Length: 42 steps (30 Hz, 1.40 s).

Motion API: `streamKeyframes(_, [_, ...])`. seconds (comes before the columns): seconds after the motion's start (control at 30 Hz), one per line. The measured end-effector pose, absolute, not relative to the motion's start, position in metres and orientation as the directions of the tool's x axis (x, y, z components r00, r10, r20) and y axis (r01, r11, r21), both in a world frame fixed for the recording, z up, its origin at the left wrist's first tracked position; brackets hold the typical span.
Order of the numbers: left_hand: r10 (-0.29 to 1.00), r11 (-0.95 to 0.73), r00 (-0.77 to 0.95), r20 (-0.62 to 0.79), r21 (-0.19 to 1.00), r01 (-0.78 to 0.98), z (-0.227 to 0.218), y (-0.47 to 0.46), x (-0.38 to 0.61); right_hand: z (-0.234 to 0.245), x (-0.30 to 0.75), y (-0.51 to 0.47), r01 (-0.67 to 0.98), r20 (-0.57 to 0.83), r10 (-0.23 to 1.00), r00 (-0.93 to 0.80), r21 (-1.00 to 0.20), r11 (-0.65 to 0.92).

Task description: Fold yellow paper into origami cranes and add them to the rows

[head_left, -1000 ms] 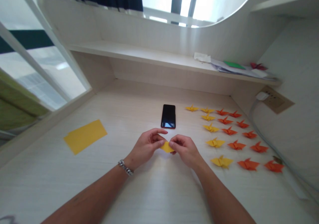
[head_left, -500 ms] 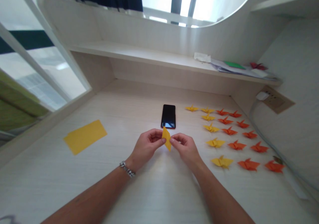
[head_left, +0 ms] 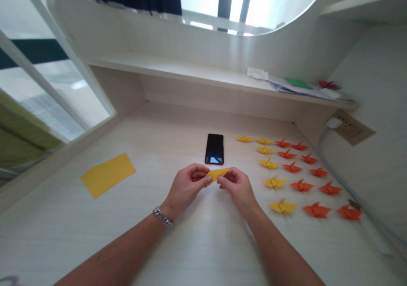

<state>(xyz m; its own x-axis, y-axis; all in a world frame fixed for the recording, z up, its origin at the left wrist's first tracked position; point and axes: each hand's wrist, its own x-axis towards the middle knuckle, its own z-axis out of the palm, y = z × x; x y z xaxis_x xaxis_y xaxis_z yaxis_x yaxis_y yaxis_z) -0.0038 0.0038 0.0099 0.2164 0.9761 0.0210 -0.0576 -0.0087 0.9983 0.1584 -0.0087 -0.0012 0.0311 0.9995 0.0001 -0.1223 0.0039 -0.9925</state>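
Note:
Between my two hands is a small piece of folded yellow paper (head_left: 217, 174), held just above the desk with its long side running sideways. My left hand (head_left: 191, 183), with a silver chain bracelet (head_left: 162, 217) at the wrist, pinches its left end between thumb and fingers. At the other end, my right hand (head_left: 236, 185) grips the paper the same way. Parts of both ends are hidden by the fingers. Just beyond the hands lies a black phone (head_left: 214, 149), flat on the desk.
Yellow sheets (head_left: 108, 175) lie flat at the left. Rows of yellow paper cranes (head_left: 275, 183) and orange paper cranes (head_left: 302, 186) stand at the right. A grey cable (head_left: 341, 178) runs from the wall socket (head_left: 353, 127). Papers (head_left: 299, 86) rest on the shelf (head_left: 178, 71).
The folded yellow paper has turned from upright to lying lengthwise between my hands. Both hands stay in nearly the same place and keep hold of it.

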Motion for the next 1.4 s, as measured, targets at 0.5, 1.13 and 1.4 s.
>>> streamKeyframes(0.5, [0.975, -0.146, 0.183, 0.126, 0.984, 0.105, 0.0125, 0.0017, -0.0043, 0.0007, 0.1608, -0.0141, 0.219, 0.274, 0.961, 0.040, -0.941, 0.259])
streamKeyframes(1.13, [0.951, -0.189, 0.277, 0.135, 0.965, 0.180, 0.0141, 0.0021, -0.0069, 0.0004, 0.1593, -0.0132, 0.109, 0.167, 0.985, -0.034, -0.979, 0.170])
streamKeyframes(1.4, [0.939, -0.190, 0.320, 0.126, 0.966, 0.176, 0.0166, 0.0017, -0.0058, 0.0017, 0.1617, -0.0119, 0.096, 0.083, 0.995, -0.053, -0.991, 0.087])
